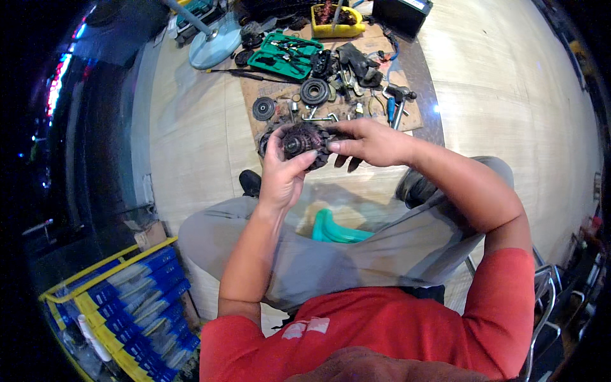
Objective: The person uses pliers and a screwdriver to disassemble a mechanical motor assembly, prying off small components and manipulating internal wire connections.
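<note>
My left hand [284, 170] is closed around a dark, greasy toothed round part [304, 139] with a central hub, held over the front edge of a cardboard work mat [410, 120]. My right hand [370, 141] grips the same part at its right rim with thumb and fingers. Just beyond lie a small grooved disc [263, 109], a black ring-shaped part [314, 91], metal bars, pliers [376, 105], a hammer [400, 93] and a blue-handled screwdriver [391, 109].
Further back are an open green tool case [283, 57], dark rags [356, 67], a yellow container [337, 28], a black box [402, 16] and a pale blue round stand [215, 49]. A teal object [340, 234] sits between my legs. A yellow-framed rack [95, 280] stands lower left.
</note>
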Demonstrator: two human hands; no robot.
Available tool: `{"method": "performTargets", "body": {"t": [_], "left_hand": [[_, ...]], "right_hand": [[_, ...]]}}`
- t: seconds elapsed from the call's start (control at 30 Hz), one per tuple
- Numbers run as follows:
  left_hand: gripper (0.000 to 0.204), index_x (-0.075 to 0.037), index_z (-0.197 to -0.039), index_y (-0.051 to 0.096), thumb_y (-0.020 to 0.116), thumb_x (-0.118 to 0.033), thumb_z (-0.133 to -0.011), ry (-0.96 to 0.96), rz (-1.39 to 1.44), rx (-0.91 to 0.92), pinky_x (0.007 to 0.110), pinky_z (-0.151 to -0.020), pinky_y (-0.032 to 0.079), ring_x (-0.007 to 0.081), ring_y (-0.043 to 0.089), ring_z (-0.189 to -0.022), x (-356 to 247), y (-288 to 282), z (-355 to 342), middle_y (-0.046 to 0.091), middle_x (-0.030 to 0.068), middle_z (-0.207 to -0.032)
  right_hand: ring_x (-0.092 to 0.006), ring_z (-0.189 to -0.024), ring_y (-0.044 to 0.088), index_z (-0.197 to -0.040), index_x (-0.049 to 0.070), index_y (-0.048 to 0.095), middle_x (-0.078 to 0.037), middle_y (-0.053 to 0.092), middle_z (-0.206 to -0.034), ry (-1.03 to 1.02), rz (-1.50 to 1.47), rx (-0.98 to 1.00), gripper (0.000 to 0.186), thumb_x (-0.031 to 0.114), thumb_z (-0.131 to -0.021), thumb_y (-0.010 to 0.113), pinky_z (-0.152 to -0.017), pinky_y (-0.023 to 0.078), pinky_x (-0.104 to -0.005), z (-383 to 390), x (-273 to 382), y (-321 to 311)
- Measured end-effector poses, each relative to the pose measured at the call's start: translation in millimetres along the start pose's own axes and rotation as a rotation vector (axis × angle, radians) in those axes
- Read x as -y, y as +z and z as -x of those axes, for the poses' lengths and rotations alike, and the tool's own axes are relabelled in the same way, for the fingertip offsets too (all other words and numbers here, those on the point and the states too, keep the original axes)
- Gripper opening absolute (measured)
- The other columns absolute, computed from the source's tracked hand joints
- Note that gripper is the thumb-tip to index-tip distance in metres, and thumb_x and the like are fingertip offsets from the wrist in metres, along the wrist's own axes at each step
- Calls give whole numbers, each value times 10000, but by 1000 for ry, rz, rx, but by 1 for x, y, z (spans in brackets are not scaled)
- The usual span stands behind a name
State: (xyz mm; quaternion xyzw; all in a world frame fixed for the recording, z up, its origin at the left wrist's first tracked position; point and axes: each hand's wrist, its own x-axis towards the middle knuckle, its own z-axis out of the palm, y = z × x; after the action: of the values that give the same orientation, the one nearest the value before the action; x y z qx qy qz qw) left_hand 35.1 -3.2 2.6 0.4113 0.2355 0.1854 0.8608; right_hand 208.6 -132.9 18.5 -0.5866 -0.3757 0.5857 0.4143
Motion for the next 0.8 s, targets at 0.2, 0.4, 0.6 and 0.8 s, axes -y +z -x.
{"method": "performTargets", "body": {"t": [0.2, 0.4, 0.6, 0.8], "left_hand": [[605, -43, -1311, 361, 688, -29, -802, -12, 197, 74, 428, -833, 561, 261, 613, -1020, -2, -5, -1, 570, 126, -1150], [584, -47, -1328, 420, 667, -189, -818, 7, 206, 132, 441, -822, 550, 319, 610, -1047, -10, -17, -3, 568, 157, -1221], [579, -15, -1351, 438, 618, -196, -831, 18, 319, 203, 441, -891, 524, 371, 566, -1129, -16, -25, -4, 540, 203, -1283], [704, -2, -1354, 383, 706, -82, -734, 59, 149, 191, 436, -983, 481, 292, 580, -1124, -21, 1, 2, 542, 155, -1261]], "right_hand": [[-80, -606, 556, -1316, 34, 508, -7, 603, -795, 24, -64, 52, 389, 167, -955, 562, -522, 461, -245, 3, 9, 2], [-162, -624, 581, -986, -1, 647, -89, 618, -683, -116, 204, -103, 197, 170, -890, 627, -595, 470, -348, 2, 3, -4], [-215, -666, 634, -944, -6, 624, -123, 639, -714, -356, 620, -213, 149, 131, -892, 598, -622, 488, -361, 1, -2, -17], [-244, -663, 649, -1006, -1, 599, -143, 646, -737, -244, 535, -200, 189, 144, -886, 610, -625, 504, -381, -1, -10, -12]]}}
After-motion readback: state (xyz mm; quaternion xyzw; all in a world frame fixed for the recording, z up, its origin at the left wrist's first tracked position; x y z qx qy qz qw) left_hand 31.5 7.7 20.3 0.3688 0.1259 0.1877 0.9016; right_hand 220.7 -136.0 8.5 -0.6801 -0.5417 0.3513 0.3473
